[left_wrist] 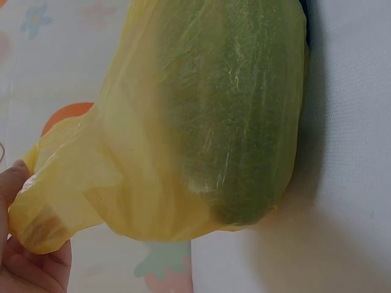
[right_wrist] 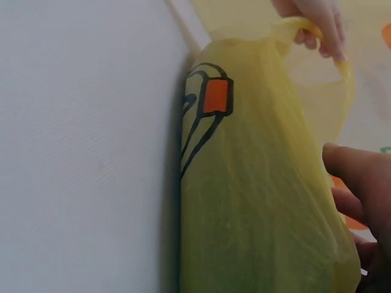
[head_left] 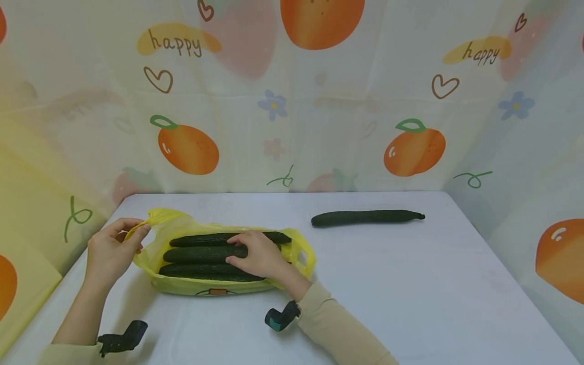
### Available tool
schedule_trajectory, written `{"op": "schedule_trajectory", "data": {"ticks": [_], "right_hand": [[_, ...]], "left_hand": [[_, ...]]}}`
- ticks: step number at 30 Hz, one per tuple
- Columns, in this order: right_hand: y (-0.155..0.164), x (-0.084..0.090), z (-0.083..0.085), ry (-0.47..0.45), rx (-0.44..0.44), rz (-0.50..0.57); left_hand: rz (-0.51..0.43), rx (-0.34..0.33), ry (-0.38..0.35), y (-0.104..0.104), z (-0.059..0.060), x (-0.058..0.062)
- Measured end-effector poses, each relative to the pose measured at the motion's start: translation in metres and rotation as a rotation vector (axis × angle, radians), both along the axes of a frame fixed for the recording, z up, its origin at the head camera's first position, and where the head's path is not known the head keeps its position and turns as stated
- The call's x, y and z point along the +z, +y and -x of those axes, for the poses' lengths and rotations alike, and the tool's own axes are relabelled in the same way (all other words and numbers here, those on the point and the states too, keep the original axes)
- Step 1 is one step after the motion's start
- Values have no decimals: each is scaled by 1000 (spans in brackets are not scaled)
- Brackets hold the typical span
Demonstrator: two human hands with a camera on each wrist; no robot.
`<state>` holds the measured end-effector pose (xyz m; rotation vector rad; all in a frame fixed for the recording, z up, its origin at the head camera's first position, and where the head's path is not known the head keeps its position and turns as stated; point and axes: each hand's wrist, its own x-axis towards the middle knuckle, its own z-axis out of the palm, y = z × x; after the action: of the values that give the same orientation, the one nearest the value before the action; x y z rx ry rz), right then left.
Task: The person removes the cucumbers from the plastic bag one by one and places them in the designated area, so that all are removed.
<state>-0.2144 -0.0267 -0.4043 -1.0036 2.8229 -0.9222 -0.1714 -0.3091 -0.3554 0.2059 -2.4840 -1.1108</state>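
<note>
Yellow plastic bag [head_left: 191,285] lies on its side on the white table [head_left: 410,294], mouth spread upward so its contents show.

Three cucumbers [head_left: 205,254] lie side by side lengthwise inside the bag, dark green, roughly parallel to the bag's long edge. Seen through the film in the left wrist view as a green mass pressing the bag's end out.

Left hand [head_left: 111,249], at the bag's left end: thumb and fingers pinch the handle loop [head_left: 152,219] and hold it lifted, which keeps the mouth open.

Right hand [head_left: 257,255], over the bag's right half: fingers lie nearly straight across the middle cucumber, palm down, resting on it rather than wrapped round it. This looks like settling or steadying the row.

Fourth cucumber [head_left: 367,217] lies loose on the table, beyond the bag's right end and well apart from it, untouched.
</note>
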Motion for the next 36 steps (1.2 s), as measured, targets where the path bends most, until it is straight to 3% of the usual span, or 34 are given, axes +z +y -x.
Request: {"op": "schedule_trajectory", "data": {"ticks": [6, 14, 21, 36], "right_hand": [[-3, -4, -3, 41, -53, -122], [-8, -6, -5, 117, -89, -193], [-10, -5, -7, 183, -107, -191], [-7, -5, -9, 198, -75, -180]], "left_hand": [[5, 1, 2, 0, 1, -1], [9, -7, 4, 2, 2, 0], [26, -8, 23, 0, 4, -1], [18, -1, 39, 2, 2, -1]]}}
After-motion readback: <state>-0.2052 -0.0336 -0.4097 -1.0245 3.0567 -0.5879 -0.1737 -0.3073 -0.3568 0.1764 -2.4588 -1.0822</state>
